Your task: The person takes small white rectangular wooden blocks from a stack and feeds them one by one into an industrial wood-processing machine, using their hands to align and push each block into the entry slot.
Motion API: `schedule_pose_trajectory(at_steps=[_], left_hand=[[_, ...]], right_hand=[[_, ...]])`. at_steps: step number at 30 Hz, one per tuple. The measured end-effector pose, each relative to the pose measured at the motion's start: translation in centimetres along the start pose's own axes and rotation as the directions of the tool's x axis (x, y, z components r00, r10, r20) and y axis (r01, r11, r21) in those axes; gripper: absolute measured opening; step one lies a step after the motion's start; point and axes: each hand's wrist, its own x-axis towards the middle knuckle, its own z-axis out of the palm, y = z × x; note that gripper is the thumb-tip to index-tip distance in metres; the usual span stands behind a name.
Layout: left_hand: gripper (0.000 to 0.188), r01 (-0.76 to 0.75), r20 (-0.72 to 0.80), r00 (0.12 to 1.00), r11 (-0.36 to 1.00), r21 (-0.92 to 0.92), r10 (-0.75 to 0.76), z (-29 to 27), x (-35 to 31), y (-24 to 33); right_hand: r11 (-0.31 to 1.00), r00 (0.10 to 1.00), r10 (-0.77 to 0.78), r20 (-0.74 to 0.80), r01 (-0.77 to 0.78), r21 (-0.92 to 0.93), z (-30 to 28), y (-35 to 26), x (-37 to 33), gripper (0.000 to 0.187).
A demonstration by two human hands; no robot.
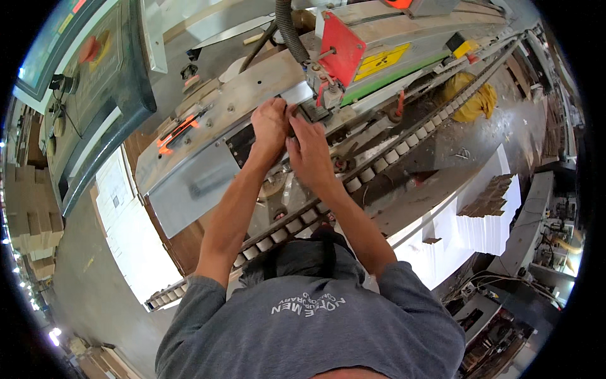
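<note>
Both hands meet at the machine's dark metal block (313, 111), at the end of a bare metal plate (252, 85). My left hand (270, 126) is closed, its fingers curled at the block's near side. Right beside it, my right hand (309, 142) has its thumb and fingers drawn together. Whatever the fingertips pinch is hidden between the hands. Below my left wrist is a dark opening (242, 144) in the machine's side. An orange and black utility knife (180, 134) lies on the metal plate to the left.
A red guard plate (341, 49) and a ribbed hose (289, 30) stand just beyond the hands. A roller track (379, 165) runs diagonally between my body and the machine. White panels (483, 218) are stacked at right; a control console (95, 82) stands at left. Yellow cloth (470, 96) hangs at far right.
</note>
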Motion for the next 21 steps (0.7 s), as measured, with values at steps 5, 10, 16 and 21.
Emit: schedule_pose_trajectory(at_steps=[5,10,16,21], left_hand=[[0.020,-0.013,0.024,1.000,0.996,-0.094,0.015,1.9,1.7,2.6],[0.030,0.206,0.170,0.970,0.961,-0.187,-0.175,-2.7,-0.6,2.6],[0.014,0.119,0.175,0.982,0.943,-0.312,-0.066,-7.9,-8.0,2.3],[0.015,0.152,0.184,0.978,0.933,-0.327,-0.095,-7.9,-10.9,3.5]], right_hand=[[0.974,0.974,0.225,0.034,-0.225,0.015,-7.1,-1.1,-8.3,0.048],[0.854,0.892,0.387,-0.234,-0.443,-0.273,-19.8,3.4,-19.8,0.054],[0.427,0.698,0.627,-0.345,-0.679,-0.598,-31.3,6.7,-31.6,0.068],[0.311,0.578,0.768,-0.277,-0.714,-0.627,-32.0,8.3,-36.3,0.075]])
